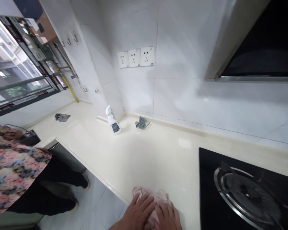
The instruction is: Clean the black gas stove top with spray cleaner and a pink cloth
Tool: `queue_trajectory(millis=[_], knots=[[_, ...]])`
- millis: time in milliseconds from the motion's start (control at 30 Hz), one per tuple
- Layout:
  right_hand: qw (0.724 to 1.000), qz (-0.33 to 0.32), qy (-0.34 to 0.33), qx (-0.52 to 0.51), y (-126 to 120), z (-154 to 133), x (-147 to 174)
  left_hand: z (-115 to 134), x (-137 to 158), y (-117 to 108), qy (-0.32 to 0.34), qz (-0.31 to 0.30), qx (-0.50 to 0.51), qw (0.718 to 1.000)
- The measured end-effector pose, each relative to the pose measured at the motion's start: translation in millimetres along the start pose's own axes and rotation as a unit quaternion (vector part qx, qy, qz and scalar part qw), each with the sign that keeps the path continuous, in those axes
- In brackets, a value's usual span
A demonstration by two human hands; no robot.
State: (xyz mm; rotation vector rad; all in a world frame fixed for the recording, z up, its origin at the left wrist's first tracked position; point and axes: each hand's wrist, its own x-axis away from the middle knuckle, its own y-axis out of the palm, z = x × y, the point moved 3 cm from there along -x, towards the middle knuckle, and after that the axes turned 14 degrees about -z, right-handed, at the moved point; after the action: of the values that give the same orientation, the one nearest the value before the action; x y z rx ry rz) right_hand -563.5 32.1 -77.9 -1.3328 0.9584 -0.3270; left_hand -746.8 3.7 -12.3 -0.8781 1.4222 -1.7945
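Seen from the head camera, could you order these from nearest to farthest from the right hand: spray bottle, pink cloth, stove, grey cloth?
1. Pink cloth, under the right hand.
2. Stove, right side.
3. Spray bottle, ahead, left.
4. Grey cloth, farther left.

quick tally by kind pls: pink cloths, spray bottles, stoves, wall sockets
Pink cloths: 1, under the left hand and right hand
Spray bottles: 1
Stoves: 1
Wall sockets: 3
Total: 6
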Motion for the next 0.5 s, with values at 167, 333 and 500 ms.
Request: queue_trajectory(millis=[167, 333, 500], knots=[[0.993, -0.07, 0.067, -0.061, 14, 64, -130, -68, -101, -44, -0.116, -0.002, 0.029, 0.993], [0.981, -0.15, 0.064, -0.102, 37, 77, -219, -118, -145, -44, -0.213, 0.003, 0.048, 0.976], [0.98, -0.146, -0.035, -0.132, 13, -5, -199, -103, -49, -29, -0.268, 0.011, 0.073, 0.961]])
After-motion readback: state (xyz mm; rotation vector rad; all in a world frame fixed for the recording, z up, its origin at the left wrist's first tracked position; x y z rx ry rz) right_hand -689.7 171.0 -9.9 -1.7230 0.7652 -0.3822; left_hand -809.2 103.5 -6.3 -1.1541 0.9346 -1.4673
